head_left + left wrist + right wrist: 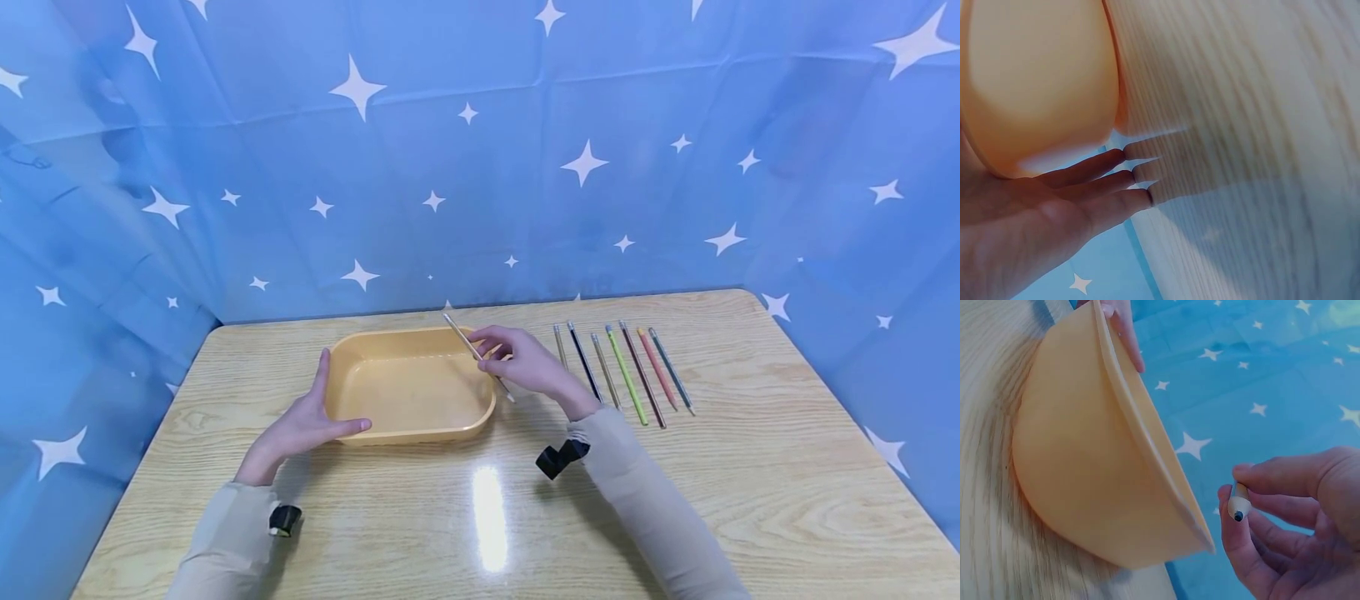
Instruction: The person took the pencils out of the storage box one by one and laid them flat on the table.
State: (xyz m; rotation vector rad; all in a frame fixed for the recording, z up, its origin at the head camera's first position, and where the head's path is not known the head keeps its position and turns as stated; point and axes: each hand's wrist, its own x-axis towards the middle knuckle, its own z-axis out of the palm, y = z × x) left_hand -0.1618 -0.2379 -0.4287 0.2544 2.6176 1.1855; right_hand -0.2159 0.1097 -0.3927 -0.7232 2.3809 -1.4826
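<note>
A shallow, pale orange plastic basin (420, 433) sits left of centre on the table. My left hand (303, 429) rests at its near left corner, thumb along the front rim and straight fingers against the outer left side. In the left wrist view those fingers (1107, 178) lie beside the basin wall. My right hand (521, 358) pinches a pencil (458, 332) between thumb and fingers, over the basin's right rim. The pencil is tilted, its sharpened dark tip (1239, 515) toward me and its other end pointing away over the basin. The basin's inside shows no pencils.
Right of the basin, several pencils lie in a row on the wooden table (780, 467), among them a green one (626, 375), a pink one (657, 369) and a teal one (672, 371). A blue curtain with white stars (480, 167) hangs behind the table.
</note>
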